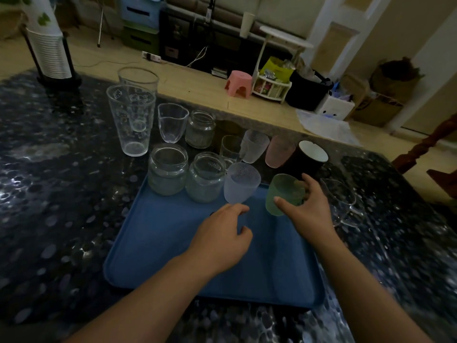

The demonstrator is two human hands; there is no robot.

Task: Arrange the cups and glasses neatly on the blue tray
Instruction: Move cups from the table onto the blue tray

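The green frosted cup [284, 194] was gripped by the right hand [305, 214], the thumb laid across its near side and the fingers curled round the far side, at the far right part of the blue tray [158, 243] (whether its base touched the tray could not be told). The left hand [222, 238] was held just beside the base of the pale lilac frosted cup [241, 183], fingers loosely curled and closed on nothing; contact with that cup could not be judged. The lilac cup was seen at the tray's far edge, with two clear glass jars [205, 178] standing in a row to its left along that same edge. Beyond the tray, on the dark speckled table [49, 194], were ranged a white frosted cup [254, 146], a pink frosted cup [279, 152], a black mug [309, 157] with a white inside, a small clear tumbler [230, 149], a ribbed jar [200, 128], a clear spouted beaker [171, 122] and two tall clear glasses [131, 120]. A clear stemmed glass [342, 201] was seen just right of the right hand, off the tray.
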